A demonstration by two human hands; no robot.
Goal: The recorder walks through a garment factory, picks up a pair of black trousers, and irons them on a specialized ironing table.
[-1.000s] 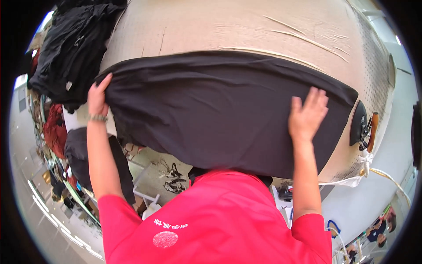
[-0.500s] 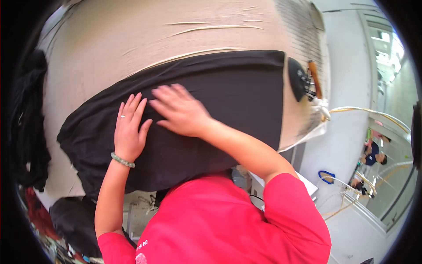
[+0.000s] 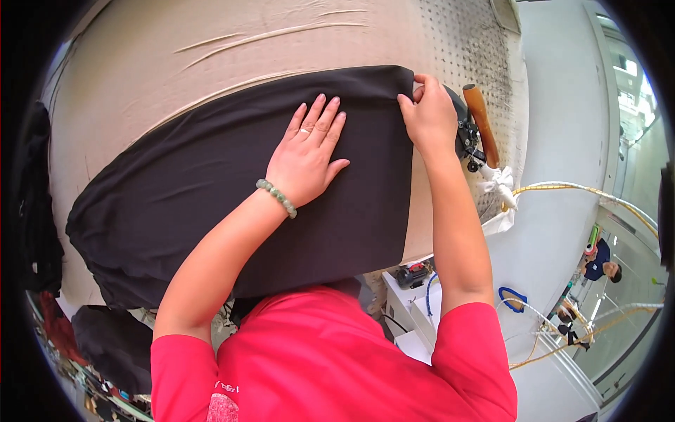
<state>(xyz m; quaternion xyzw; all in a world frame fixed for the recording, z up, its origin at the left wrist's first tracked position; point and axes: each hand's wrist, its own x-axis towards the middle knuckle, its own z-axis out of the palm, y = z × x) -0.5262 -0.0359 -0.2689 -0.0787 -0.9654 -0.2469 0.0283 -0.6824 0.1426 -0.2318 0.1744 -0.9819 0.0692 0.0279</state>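
A black garment [image 3: 211, 183] lies spread on a beige padded ironing table [image 3: 295, 53], with shallow creases toward its left end and a straight edge on the right. My left hand [image 3: 306, 151] rests flat on the cloth, palm down and fingers stretched, a bead bracelet at its wrist. At the upper right corner, my right hand [image 3: 430, 116] pinches the edge of the garment between thumb and fingers. Just right of that hand stands an iron [image 3: 481, 126] with a brown wooden handle; the hand and wrist hide part of its black body.
Cords [image 3: 555, 186] run rightward from the iron. Dark clothing [image 3: 36, 204] hangs past the table's left edge, with another black cloth heap [image 3: 112, 344] at lower left. A white cabinet [image 3: 404, 309] is below the table's right side. A person [image 3: 602, 264] is far right.
My right hand has moved right from the middle of the cloth and now grips its corner. My left hand has slid right and up, still flat. The view has shifted slightly.
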